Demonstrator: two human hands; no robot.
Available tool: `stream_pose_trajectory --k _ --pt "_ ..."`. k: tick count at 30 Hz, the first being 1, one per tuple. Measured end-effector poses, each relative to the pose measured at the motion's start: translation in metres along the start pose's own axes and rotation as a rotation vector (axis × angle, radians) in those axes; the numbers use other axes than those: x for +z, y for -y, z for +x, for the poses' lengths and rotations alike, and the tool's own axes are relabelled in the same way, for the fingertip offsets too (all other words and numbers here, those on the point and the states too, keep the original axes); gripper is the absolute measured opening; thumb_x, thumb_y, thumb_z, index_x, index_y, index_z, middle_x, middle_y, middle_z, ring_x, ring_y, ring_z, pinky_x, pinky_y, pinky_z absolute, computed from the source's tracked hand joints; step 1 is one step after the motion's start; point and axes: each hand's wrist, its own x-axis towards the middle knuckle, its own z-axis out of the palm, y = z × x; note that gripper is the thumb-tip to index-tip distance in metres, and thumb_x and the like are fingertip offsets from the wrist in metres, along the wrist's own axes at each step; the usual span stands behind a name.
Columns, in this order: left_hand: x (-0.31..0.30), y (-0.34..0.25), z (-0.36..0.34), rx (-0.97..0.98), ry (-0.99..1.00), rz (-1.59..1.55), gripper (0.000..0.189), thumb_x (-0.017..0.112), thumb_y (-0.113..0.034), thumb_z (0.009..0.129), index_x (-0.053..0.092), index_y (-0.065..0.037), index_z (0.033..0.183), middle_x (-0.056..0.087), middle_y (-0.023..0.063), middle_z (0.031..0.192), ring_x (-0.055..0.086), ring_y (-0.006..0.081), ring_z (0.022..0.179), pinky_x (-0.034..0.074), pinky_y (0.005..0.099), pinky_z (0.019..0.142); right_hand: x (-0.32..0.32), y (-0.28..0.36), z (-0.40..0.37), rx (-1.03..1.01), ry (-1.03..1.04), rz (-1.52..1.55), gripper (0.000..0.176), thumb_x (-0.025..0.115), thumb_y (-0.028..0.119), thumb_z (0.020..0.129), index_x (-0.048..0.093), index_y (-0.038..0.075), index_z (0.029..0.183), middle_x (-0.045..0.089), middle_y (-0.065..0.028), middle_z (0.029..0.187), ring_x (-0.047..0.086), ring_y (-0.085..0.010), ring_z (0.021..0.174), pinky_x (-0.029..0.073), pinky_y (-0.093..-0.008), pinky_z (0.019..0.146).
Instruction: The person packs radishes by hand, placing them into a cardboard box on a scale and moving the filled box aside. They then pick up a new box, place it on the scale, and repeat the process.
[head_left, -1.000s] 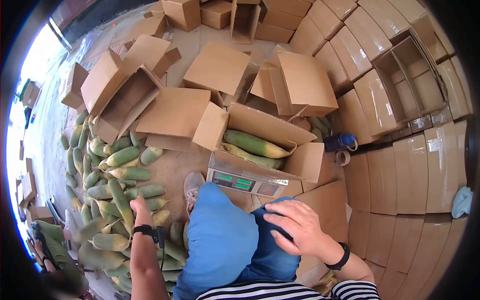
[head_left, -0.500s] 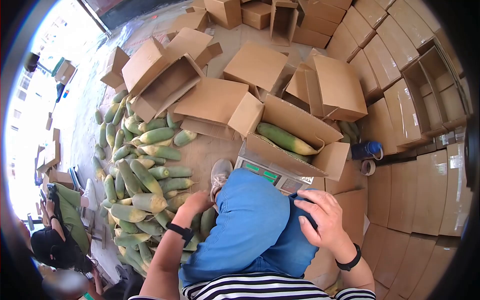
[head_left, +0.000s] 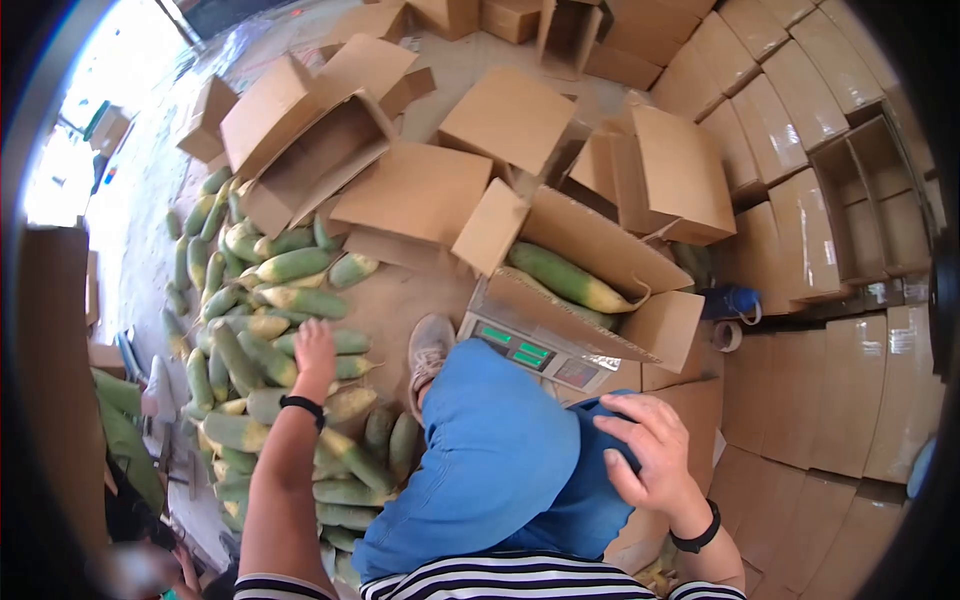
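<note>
My left hand [head_left: 314, 350] reaches over a pile of green radishes [head_left: 295, 264], its fingers stretched out at the top of one radish. My right hand [head_left: 650, 450] rests by my right knee with its fingers apart and nothing in it. In front of my knees, an open cardboard carton [head_left: 672, 325] sits tilted on a digital scale [head_left: 560, 370] with green-lit displays. Inside that carton lies a large green radish [head_left: 565, 275] with a pale tip, and part of another shows beneath it.
Several opened cartons [head_left: 410, 190] lie beyond the pile. Stacked cartons [head_left: 780, 130] form a wall on the right. A blue bottle [head_left: 730, 301] and a tape roll [head_left: 728, 337] are beside the scale. A large brown panel [head_left: 60, 370] stands at far left, partly hiding a seated person [head_left: 140, 440].
My left hand has moved left and forward from beside my shoe to over the radishes. My right hand stays near my knee. The brown panel at far left has come into view.
</note>
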Motion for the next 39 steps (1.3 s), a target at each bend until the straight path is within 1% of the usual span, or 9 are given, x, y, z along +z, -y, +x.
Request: stream_pose_trajectory --k 2,9,16,22,28,30,32,35,39 --pt "0.038 0.015 0.008 0.03 0.148 -0.009 0.021 0.052 -0.022 0.088 0.065 -0.014 0.101 0.058 0.0114 0.112 0.054 0.031 0.106 0.048 0.0456 0.082 0.002 -0.001 0.005 -0.003 0.012 0.004 0.031 0.067 0.012 0.07 0.067 0.006 0.1 0.065 -0.0103 0.111 0.064 -0.0287 0.097 0.05 -0.039 0.084" --pt "0.041 0.024 0.011 0.154 0.088 -0.009 0.016 0.056 -0.015 0.084 0.064 -0.01 0.097 0.06 0.0122 0.102 0.06 0.0332 0.091 0.054 0.041 0.074 0.011 0.001 0.007 -0.002 -0.01 0.017 0.03 0.065 0.013 0.072 0.067 0.006 0.101 0.064 -0.0109 0.114 0.063 -0.0299 0.097 0.05 -0.0392 0.083" --pt "-0.185 0.027 -0.043 0.013 -0.093 -0.745 0.044 0.071 -0.003 0.07 0.056 -0.002 0.112 0.061 0.0173 0.109 0.06 0.0351 0.099 0.05 0.039 0.087 0.013 0.004 0.005 -0.041 -0.038 0.01 0.029 0.067 0.013 0.074 0.066 0.007 0.102 0.063 -0.0092 0.114 0.062 -0.0285 0.098 0.049 -0.0389 0.085" --pt "-0.321 0.039 -0.089 -0.053 -0.264 -1.461 0.058 0.076 -0.005 0.074 0.051 0.002 0.126 0.059 0.0142 0.12 0.06 0.0246 0.109 0.047 0.0326 0.093 0.01 0.007 0.001 -0.018 -0.048 0.034 0.03 0.066 0.016 0.078 0.065 0.009 0.107 0.062 -0.0087 0.115 0.06 -0.0293 0.101 0.048 -0.0399 0.087" --pt "-0.414 0.014 -0.106 0.25 -0.309 -2.193 0.06 0.074 -0.003 0.076 0.046 0.007 0.129 0.059 0.0129 0.117 0.057 0.0203 0.108 0.045 0.0322 0.096 -0.042 0.026 0.044 -0.09 -0.19 0.106 0.079 0.077 0.027 0.076 0.039 0.002 0.141 0.037 -0.0196 0.145 0.041 -0.0369 0.129 0.034 -0.0437 0.108" --pt "-0.431 -0.004 -0.104 0.365 -0.175 -2.347 0.062 0.074 -0.003 0.076 0.045 0.006 0.13 0.059 0.013 0.119 0.057 0.0201 0.11 0.045 0.0324 0.097 -0.057 0.025 0.053 -0.138 -0.228 0.072 0.079 0.079 0.028 0.075 0.04 0.004 0.14 0.046 -0.0192 0.138 0.048 -0.0366 0.124 0.04 -0.0426 0.103" --pt "-0.436 -0.017 -0.098 0.332 -0.057 -2.283 0.069 0.076 -0.01 0.077 0.041 0.004 0.135 0.054 0.0157 0.127 0.054 0.0219 0.116 0.045 0.0338 0.098 -0.074 0.013 0.052 -0.021 -0.115 0.126 0.077 0.078 0.027 0.076 0.04 0.005 0.139 0.054 -0.0194 0.129 0.056 -0.0361 0.114 0.046 -0.0413 0.097" --pt "-0.428 -0.035 -0.093 0.27 -0.272 -1.76 0.09 0.081 -0.024 0.075 0.028 0.002 0.143 0.041 0.0179 0.141 0.049 0.0281 0.124 0.043 0.0384 0.1 -0.077 -0.018 0.049 0.08 -0.117 -0.01 0.068 0.076 0.026 0.077 0.044 0.005 0.133 0.06 -0.0198 0.117 0.061 -0.0363 0.104 0.05 -0.0415 0.087" --pt "-0.407 -0.048 -0.124 0.675 -0.242 -1.123 0.07 0.078 -0.03 0.075 0.048 0.001 0.13 0.053 0.0197 0.127 0.05 0.0356 0.12 0.039 0.0473 0.102 -0.046 -0.086 0.05 0.322 0.015 -0.223 0.056 0.072 0.03 0.08 0.047 0.002 0.121 0.063 -0.0228 0.106 0.061 -0.0379 0.099 0.05 -0.0429 0.082"
